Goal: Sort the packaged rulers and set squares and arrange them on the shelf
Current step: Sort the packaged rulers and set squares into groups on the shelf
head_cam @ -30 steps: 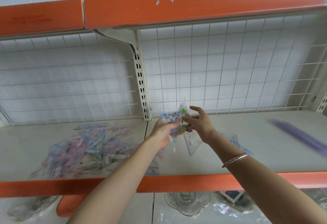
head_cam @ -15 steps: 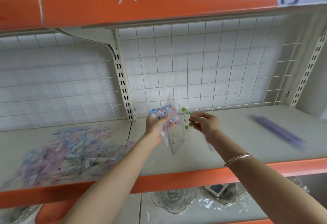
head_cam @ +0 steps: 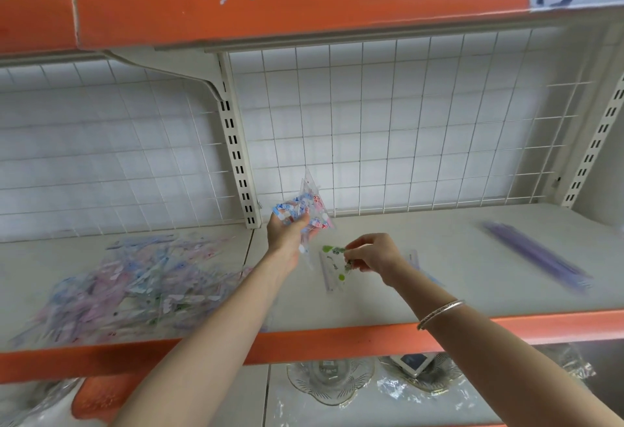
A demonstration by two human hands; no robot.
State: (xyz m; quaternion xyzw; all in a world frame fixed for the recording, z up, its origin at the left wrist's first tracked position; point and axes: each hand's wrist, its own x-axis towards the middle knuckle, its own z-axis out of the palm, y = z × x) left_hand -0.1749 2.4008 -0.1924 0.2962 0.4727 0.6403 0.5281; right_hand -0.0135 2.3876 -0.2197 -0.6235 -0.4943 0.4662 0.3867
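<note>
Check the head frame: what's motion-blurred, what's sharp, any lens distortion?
Head view: the loose pile of packets at left and the purple rulers at right are smeared by motion blur; the left hand with its blue-printed packets and the right hand pinching the green-printed packet read sharper; the orange shelf edge bows slightly from the wide-angle lens; lighting flat, no hard glare.

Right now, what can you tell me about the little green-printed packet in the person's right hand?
The packet is clear glossy plastic with green blobs printed at its top and right edge. Inside shows a pale ruler-like strip with fine marks. It hangs lengthwise, pinched at its right edge by the right hand. It is apart from the bundle in the left hand. It is over the pale shelf board; whether its lower end touches the board I cannot tell.
</note>
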